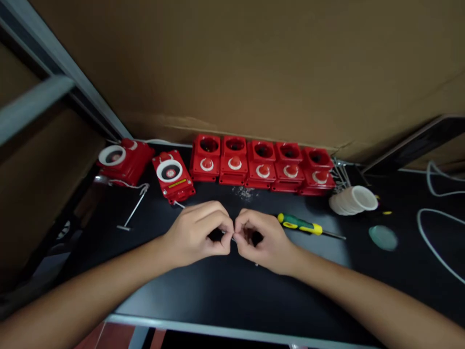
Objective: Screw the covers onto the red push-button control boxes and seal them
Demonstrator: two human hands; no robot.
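My left hand [203,230] and my right hand [263,237] meet above the middle of the black table, thumb and forefinger pinched on each. Something tiny sits between the fingertips, too small and too covered to name. Just right of my right hand lies a screwdriver [300,224] with a green and yellow handle. Behind my left hand stands a red alarm unit [181,186] with a white-rimmed horn and a yellow label. Several red housings [234,167] with small domes and open round holes form a row at the back.
Another red unit [132,165] stands far left, with a metal T-shaped rod [132,211] before it. Stacked white rings [348,201], a greenish disc [383,238] and a white cable [432,242] are at the right. Small scraps [246,194] lie before the housings. A brown panel [276,68] rises behind.
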